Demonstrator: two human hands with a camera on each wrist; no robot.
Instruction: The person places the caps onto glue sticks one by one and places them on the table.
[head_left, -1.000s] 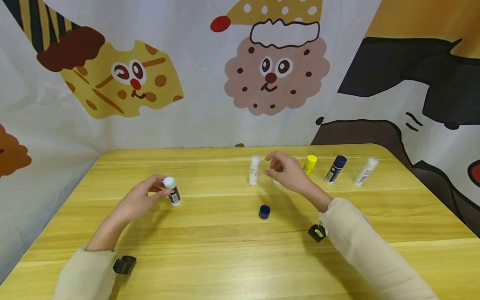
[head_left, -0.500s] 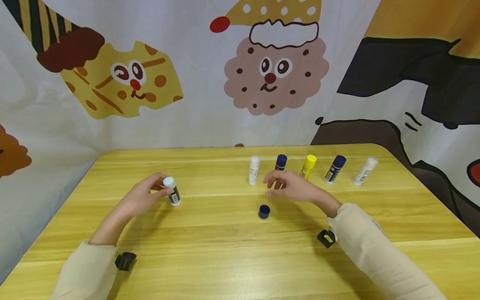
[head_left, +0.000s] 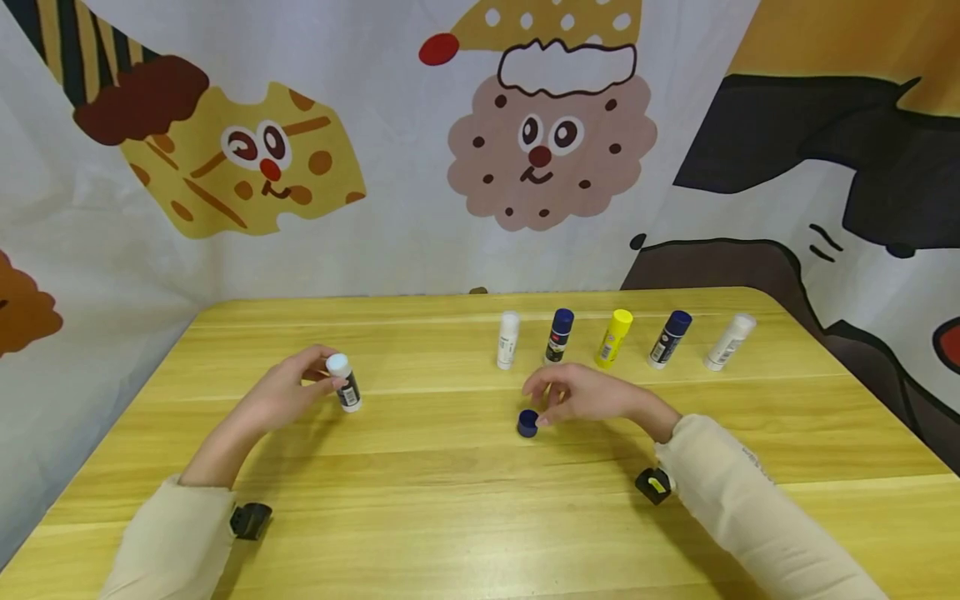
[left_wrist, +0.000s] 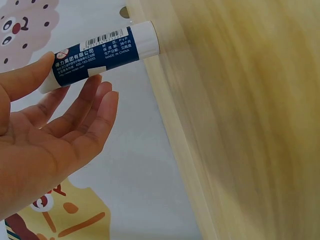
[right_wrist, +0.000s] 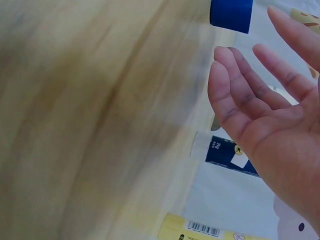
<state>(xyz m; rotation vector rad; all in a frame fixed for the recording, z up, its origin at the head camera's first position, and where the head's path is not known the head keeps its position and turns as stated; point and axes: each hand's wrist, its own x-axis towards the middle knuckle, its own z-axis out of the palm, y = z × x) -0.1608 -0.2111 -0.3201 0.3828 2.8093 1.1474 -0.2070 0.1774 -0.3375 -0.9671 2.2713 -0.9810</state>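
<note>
A glue stick (head_left: 346, 383) with a dark blue label and white ends stands upright on the table at left. My left hand (head_left: 288, 392) pinches its upper white end between thumb and fingers; the left wrist view shows the label of this glue stick (left_wrist: 97, 56) close up. A loose dark blue cap (head_left: 528, 424) sits on the table right of centre. Just beside it hovers my right hand (head_left: 588, 393), fingers loosely bent and thumb apart. The right wrist view has the blue cap (right_wrist: 231, 15) at the top, with a gap between it and the fingertips.
Along the back right stand a white glue stick (head_left: 507, 342), a blue-capped glue stick (head_left: 558, 337), a yellow glue stick (head_left: 615, 337), a second blue-capped glue stick (head_left: 670, 340) and another white glue stick (head_left: 731, 342). A printed curtain (head_left: 405, 167) hangs behind the wooden table (head_left: 420, 517).
My right hand has come down from the row of glue sticks toward me, to beside the blue cap, uncovering the blue-capped glue stick. My left hand and its glue stick have stayed put.
</note>
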